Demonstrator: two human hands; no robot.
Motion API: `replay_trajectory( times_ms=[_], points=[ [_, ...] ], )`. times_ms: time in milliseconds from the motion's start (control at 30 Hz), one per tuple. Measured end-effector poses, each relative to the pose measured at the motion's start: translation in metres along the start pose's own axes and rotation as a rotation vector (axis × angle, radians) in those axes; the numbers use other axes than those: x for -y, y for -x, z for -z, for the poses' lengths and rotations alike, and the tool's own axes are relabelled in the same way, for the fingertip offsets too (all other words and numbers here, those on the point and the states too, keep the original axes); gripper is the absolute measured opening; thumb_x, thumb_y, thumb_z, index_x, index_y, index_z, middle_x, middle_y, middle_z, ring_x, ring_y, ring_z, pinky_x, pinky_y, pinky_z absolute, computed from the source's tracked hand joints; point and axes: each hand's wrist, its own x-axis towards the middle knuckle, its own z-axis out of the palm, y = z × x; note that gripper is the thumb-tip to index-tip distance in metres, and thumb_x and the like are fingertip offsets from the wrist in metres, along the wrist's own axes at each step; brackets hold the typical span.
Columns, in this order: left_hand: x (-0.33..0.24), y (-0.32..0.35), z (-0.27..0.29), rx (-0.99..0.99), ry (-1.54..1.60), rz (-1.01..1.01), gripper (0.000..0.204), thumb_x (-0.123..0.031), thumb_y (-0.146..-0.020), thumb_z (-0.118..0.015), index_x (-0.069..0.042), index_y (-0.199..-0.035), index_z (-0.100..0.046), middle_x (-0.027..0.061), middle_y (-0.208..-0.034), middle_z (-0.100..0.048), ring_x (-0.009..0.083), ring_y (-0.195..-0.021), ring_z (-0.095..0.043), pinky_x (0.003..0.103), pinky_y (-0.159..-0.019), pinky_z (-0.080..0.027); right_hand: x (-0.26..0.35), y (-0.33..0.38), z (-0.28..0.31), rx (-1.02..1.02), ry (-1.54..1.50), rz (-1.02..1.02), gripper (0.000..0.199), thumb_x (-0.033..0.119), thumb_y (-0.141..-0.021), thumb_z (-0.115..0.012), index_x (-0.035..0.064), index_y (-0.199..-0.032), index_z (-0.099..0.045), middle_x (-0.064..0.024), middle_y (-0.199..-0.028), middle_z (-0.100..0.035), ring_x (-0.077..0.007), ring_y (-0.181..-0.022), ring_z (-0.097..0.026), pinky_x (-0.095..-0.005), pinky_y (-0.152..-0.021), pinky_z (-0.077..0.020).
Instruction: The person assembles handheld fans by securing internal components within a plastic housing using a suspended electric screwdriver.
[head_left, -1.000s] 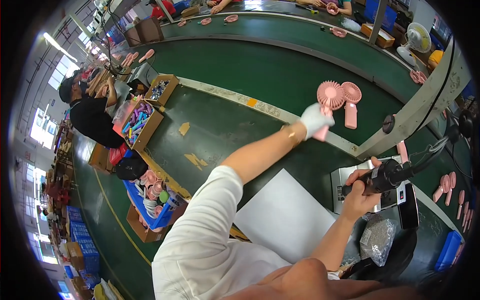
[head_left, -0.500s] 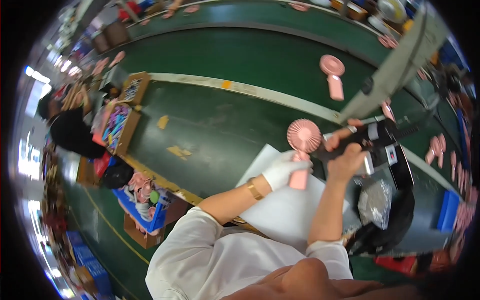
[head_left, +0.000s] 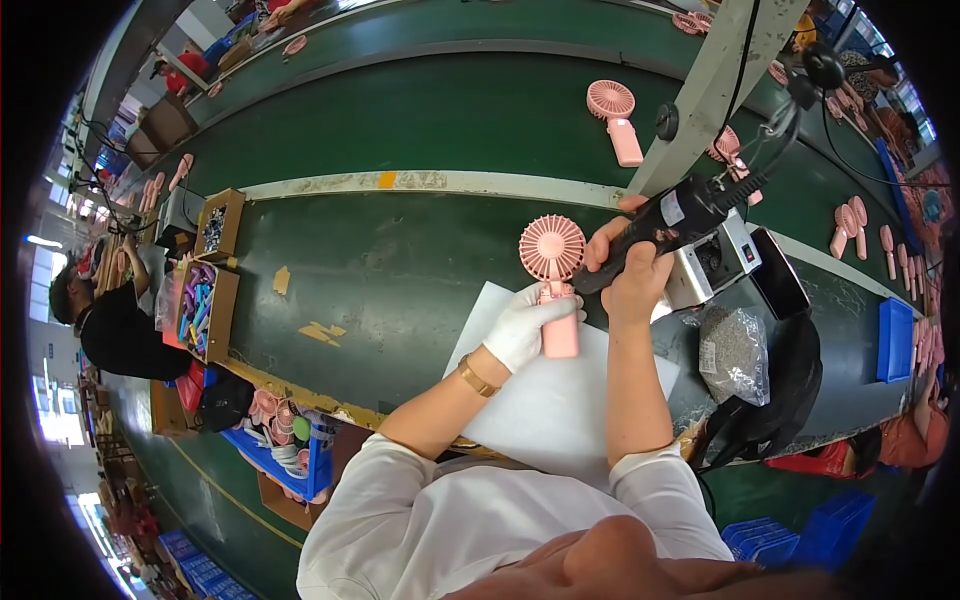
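Left hand (head_left: 525, 325), white-gloved, gripping handle of pink handheld fan (head_left: 553, 275), holding it upright over white sheet (head_left: 560, 400) on tabletop (head_left: 380, 270). Fan now brought in from far side of belt, a second ago picked up at arm's reach. Right hand (head_left: 635, 275) wrapping black electric screwdriver (head_left: 665, 220), tip pointing at fan just beside hand. Fan and tool now meeting, likely fastening step starting. Second pink fan (head_left: 615, 120) lying well beyond right hand. Bag of small parts (head_left: 735, 355) sitting right of it.
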Motion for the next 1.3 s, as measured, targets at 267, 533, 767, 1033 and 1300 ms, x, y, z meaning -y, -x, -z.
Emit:
replay_trajectory(
  times_ms=[267,533,767,1033,1300],
  points=[
    [0.008,-0.001,0.013,0.005,0.038,-0.059,0.019,-0.002,-0.083,-0.057,0.0,-0.102,-0.054,0.0074,-0.093,-0.062,0.0152,-0.08,-0.062,0.029,-0.072,-0.052,-0.029,0.023,-0.003,0.171,0.166,0.004,0.047,0.022,-0.071,-0.07,-0.003,-0.101,-0.045,-0.0067,-0.062,-0.053,-0.0118,-0.054,-0.05,-0.0236,-0.05,-0.0407],
    [0.009,-0.001,0.013,0.016,0.12,-0.11,0.025,-0.002,-0.084,-0.055,0.001,-0.109,-0.054,0.0071,-0.101,-0.061,0.0132,-0.087,-0.061,0.027,-0.075,-0.051,-0.029,0.027,-0.005,0.21,0.405,0.07,0.068,0.025,-0.056,-0.081,-0.0069,-0.108,-0.052,-0.0129,-0.081,-0.064,-0.02,-0.068,-0.063,-0.0291,-0.066,-0.0501],
    [0.002,0.0,0.004,-0.01,0.007,-0.036,0.021,-0.006,-0.082,-0.06,-0.003,-0.1,-0.051,0.0063,-0.089,-0.06,0.0143,-0.077,-0.061,0.028,-0.068,-0.052,-0.01,0.016,0.005,0.208,0.33,0.181,0.052,0.013,-0.071,-0.073,-0.0024,-0.112,-0.044,-0.0038,-0.075,-0.055,-0.0091,-0.061,-0.05,-0.0196,-0.052,-0.0398],
    [-0.002,0.009,-0.002,0.047,-0.092,-0.046,0.031,-0.009,-0.079,-0.065,-0.005,-0.102,-0.045,0.0076,-0.088,-0.058,0.0176,-0.076,-0.061,0.031,-0.068,-0.052,0.028,-0.001,0.001,-0.082,0.251,0.184,0.044,0.019,-0.082,-0.063,-0.0058,-0.113,-0.044,-0.0055,-0.065,-0.052,-0.0108,-0.055,-0.047,-0.0224,-0.054,-0.0398],
    [0.008,0.011,-0.006,0.016,-0.314,-0.07,0.042,-0.008,-0.075,-0.068,-0.005,-0.108,-0.042,0.0048,-0.093,-0.054,0.0122,-0.081,-0.057,0.028,-0.07,-0.05,0.026,0.009,-0.003,-0.048,0.333,0.127,0.049,0.031,-0.082,-0.065,-0.0036,-0.112,-0.045,-0.005,-0.064,-0.051,-0.0104,-0.055,-0.046,-0.0226,-0.053,-0.0384]
  ],
)
